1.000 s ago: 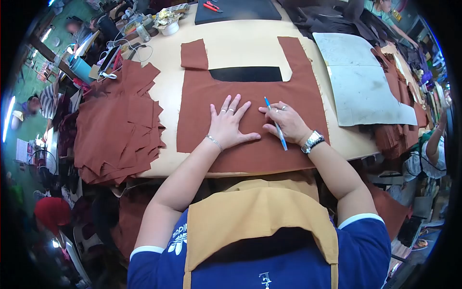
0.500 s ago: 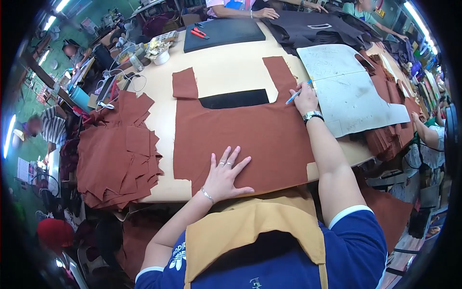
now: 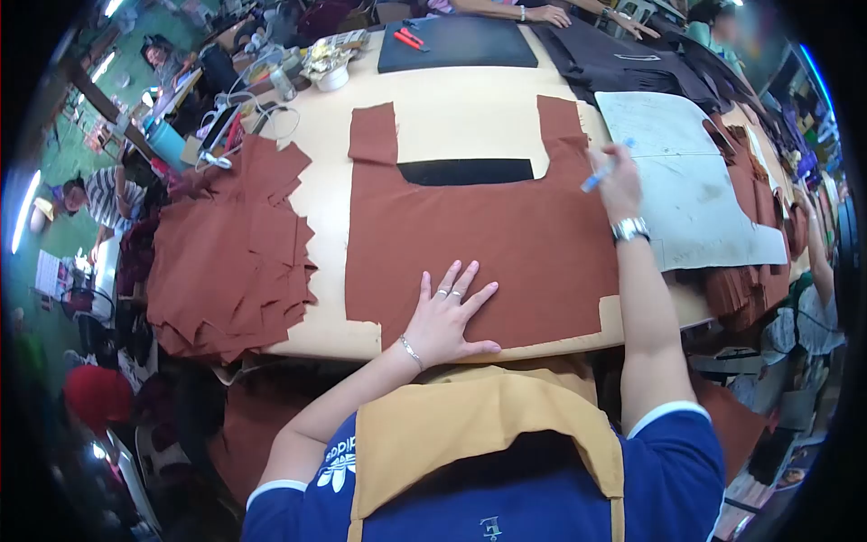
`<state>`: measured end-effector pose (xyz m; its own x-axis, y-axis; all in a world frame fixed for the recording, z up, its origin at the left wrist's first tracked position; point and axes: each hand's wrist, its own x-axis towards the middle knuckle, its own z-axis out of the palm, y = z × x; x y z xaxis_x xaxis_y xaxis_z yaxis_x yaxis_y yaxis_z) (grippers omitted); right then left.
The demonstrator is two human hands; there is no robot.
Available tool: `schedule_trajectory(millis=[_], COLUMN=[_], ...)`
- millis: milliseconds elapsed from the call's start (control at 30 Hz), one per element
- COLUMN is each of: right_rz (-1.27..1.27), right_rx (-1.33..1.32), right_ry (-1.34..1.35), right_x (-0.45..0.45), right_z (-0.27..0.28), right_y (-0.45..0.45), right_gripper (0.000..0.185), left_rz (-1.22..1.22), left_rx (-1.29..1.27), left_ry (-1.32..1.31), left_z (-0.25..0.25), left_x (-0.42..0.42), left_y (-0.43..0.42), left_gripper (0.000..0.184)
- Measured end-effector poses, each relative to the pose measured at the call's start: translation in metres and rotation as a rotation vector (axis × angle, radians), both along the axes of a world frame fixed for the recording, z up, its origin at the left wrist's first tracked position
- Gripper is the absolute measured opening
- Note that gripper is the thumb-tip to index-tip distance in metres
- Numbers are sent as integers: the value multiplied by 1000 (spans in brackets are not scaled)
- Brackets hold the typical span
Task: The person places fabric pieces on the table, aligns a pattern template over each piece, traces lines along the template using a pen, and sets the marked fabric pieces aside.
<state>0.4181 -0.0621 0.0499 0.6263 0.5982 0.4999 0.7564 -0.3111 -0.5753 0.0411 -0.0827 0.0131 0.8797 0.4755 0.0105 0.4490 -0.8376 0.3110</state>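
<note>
My left hand [image 3: 453, 312] lies flat with spread fingers on a rust-brown cut fabric piece [image 3: 479, 239], near its lower edge. The piece is shaped like an apron or bodice, with two upright straps and a wide neck opening. My right hand [image 3: 621, 185] is closed around a blue-and-white pen [image 3: 592, 182], at the piece's right edge below the right strap. Motion blurs this hand, so I cannot tell whether the pen touches the cloth. A black rectangle [image 3: 465, 171] shows through the neck opening. Just right of my right hand lies a pale grey pattern sheet [image 3: 686, 208].
Stacked rust-brown pieces [image 3: 230, 262] lie at the left, with more folded cloth [image 3: 745, 289] under the pattern's right side. Red-handled cutters [image 3: 408, 37] rest on a dark board [image 3: 461, 50]. Dark fabric [image 3: 632, 63] lies at the back, by a co-worker's hand [image 3: 547, 15].
My right hand, with the pen, has shifted slightly right and away from the cloth's edge. My left hand stays flat on the fabric. The whole view has shifted.
</note>
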Motion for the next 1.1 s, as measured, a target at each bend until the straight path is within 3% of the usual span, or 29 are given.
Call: schedule_trajectory(millis=[67,133,200,300,433,533,700,767,900,1033,1100], right_rz=[-79,-221,-379,-453,-515,-466,-283,-202,20,-62,-64], right_rx=[229,458,481,744,949,974,813,894,954,817,771], right_ry=[-43,-235,-218,460,767,914,690,533,505,291,187], right_x=[-11,21,22,17,1,16,62,56,33,-11,-28], right_z=[1,-36,-50,-51,-16,-9,-4,34,110,169,180], right_y=[-52,-102,-154,-183,-164,-158,-131,-120,-135,-160,-166], right_gripper=[32,43,58,72,85,76,51,50,50,49,47], left_rz=[-17,-21,-6,138,418,536,608,603,599,614,607], left_rx=[-13,-39,-47,13,70,94,36,54,141,-1,40], left_ry=[-14,-4,11,42,62,82,-57,-111,-162,125,122], left_z=[1,3,6,5,-1,0,10,5,-11,4,4], left_x=[-4,-8,-17,-36,-75,-101,-88,-68,-28,-4,4], left_y=[3,7,13,25,41,52,105,150,231,270,273], left_gripper=[97,97,97,97,96,92,85,89,91,93,92])
